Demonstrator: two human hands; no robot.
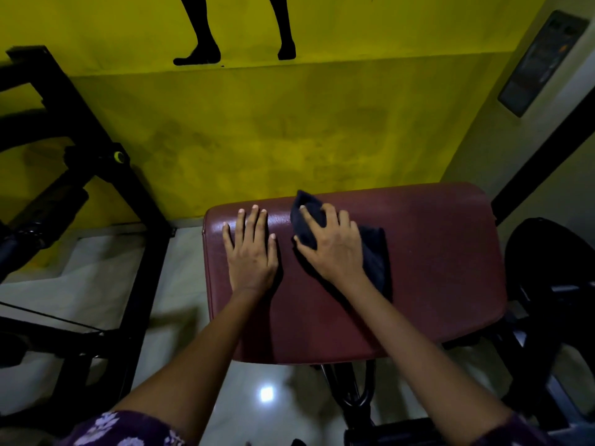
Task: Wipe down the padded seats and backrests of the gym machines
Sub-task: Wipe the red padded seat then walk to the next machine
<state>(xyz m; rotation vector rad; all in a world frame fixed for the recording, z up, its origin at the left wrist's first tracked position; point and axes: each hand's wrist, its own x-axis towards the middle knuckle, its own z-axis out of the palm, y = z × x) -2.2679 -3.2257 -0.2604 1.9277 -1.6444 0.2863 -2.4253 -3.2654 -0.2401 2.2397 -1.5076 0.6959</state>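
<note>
A maroon padded seat (434,259) of a gym machine fills the middle of the view, close to a yellow wall. My left hand (251,249) lies flat on the pad's left part, fingers spread, holding nothing. My right hand (331,246) presses a dark blue cloth (375,255) onto the pad near its far edge, fingers curled over the cloth's folded top. Part of the cloth trails out to the right of my wrist.
A black machine frame (106,162) with a yellow knob stands at the left. A round black part (547,284) and the seat's black post (354,391) sit at the right and below. The floor is pale glossy tile (267,394).
</note>
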